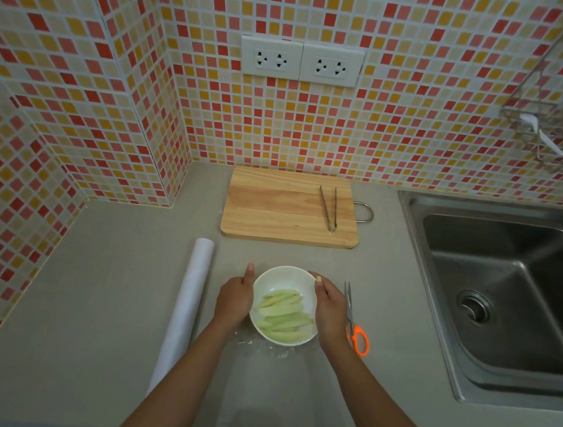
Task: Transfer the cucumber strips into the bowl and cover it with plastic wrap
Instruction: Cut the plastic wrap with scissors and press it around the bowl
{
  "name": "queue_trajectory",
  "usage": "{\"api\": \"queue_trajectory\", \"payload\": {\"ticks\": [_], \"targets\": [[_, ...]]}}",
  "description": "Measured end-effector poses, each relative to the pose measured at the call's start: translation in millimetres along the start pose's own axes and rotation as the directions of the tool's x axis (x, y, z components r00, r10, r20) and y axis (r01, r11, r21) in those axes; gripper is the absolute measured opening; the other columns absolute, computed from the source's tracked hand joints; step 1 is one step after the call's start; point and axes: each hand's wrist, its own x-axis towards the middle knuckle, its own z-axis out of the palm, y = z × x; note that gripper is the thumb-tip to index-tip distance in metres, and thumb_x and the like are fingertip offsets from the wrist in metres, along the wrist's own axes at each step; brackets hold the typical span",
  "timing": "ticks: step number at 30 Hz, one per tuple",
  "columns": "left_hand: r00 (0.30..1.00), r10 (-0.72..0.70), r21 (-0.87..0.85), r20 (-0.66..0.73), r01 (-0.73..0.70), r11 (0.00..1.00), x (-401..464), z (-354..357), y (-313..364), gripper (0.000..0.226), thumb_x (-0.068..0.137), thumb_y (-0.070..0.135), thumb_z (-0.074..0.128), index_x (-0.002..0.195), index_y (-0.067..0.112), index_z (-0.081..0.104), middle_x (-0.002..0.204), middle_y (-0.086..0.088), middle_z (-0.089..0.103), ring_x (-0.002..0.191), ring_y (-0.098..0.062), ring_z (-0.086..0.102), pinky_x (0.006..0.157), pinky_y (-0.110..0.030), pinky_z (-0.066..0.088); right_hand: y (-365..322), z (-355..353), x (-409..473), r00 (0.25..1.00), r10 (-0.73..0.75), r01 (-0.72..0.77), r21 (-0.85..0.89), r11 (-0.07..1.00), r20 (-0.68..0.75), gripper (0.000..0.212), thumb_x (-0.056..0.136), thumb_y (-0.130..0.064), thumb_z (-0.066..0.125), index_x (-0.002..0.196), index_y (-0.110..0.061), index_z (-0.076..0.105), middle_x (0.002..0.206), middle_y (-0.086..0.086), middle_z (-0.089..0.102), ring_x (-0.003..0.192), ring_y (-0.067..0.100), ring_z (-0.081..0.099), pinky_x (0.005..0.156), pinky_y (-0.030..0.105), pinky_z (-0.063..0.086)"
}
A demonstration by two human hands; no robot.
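Hands cup bowl (286,275) sides: left hand (234,298) and right hand (329,309) half-curled against rim; wrap (260,347) barely discernible; fingertips hidden.

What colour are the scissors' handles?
Orange, on the scissors beside the right hand; head view.

Your single head camera looks forward and steeply down from above the surface (93,298), wide-angle, with tile lines bowed at the edges. It faces the tiled back wall (315,130) and sits near: both of your forearms enter from the bottom edge. Sink (507,286) lies right.
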Motion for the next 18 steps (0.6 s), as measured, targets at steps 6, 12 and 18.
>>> {"api": "queue_trajectory", "payload": {"ticks": [6, 12, 18], "targets": [[0.999, -0.030, -0.009, -0.031, 0.029, 1.000, -4, 0, -1, 0.072, 0.097, 0.059, 0.016, 0.070, 0.010, 0.061, 0.078, -0.007, 0.063, 0.081, -0.028, 0.058, 0.072, -0.034, 0.040, 3, -2, 1, 1.000, -0.002, 0.002, -0.023, 1.000, 0.007, 0.030, 0.098, -0.008, 0.044, 0.097, -0.020, 0.071, 0.097, 0.001, 0.073, 0.092, 0.013, 0.066, 0.080, 0.022, 0.053], [0.996, -0.076, -0.023, -0.053, 0.075, 0.997, -4, -7, -2, 0.077, 0.093, 0.067, 0.025, 0.061, 0.006, 0.061, 0.068, -0.010, 0.063, 0.074, -0.031, 0.060, 0.067, -0.034, 0.041, 3, -4, 1, 1.000, 0.003, -0.003, -0.032, 0.999, 0.011, 0.031, 0.099, -0.010, 0.043, 0.097, -0.024, 0.071, 0.097, -0.004, 0.073, 0.093, 0.010, 0.067, 0.079, 0.019, 0.052], [0.996, -0.039, -0.125, -0.079, 0.029, 0.992, -3, -16, -7, 0.076, 0.089, 0.071, 0.030, 0.039, 0.014, 0.040, 0.039, 0.001, 0.049, 0.047, -0.021, 0.051, 0.050, -0.029, 0.035, 4, -6, 1, 1.000, 0.004, -0.005, -0.066, 0.998, -0.015, 0.033, 0.099, -0.014, 0.043, 0.094, -0.031, 0.071, 0.093, -0.012, 0.074, 0.090, 0.001, 0.066, 0.075, 0.013, 0.050]]}}
